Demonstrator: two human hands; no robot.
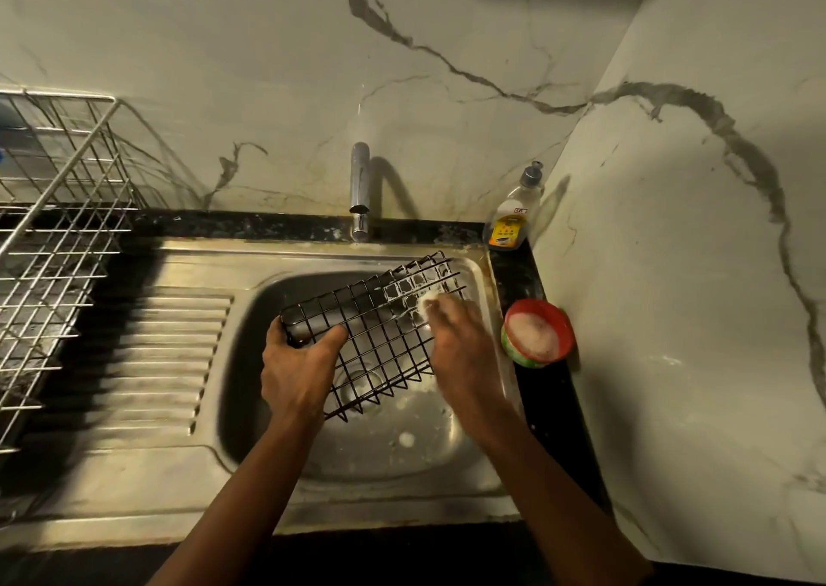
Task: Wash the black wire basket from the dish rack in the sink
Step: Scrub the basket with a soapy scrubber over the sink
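- While one steel sink (313,254) sits beneath, one black wire basket (380,317) tilts over its basin, far corner foamy.
- Two hands: left hand (295,366) grips the basket's near-left rim, thumb on top.
- Right hand (465,353), blurred, curls its fingers onto one foamy pad (429,301).

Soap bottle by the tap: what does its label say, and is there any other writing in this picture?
Soap bottle: yellow label with a small red-and-white badge above it; all print is too small and blurred to read.
Wire basket, tap, sink, dish rack, red bowl: no writing to be seen.
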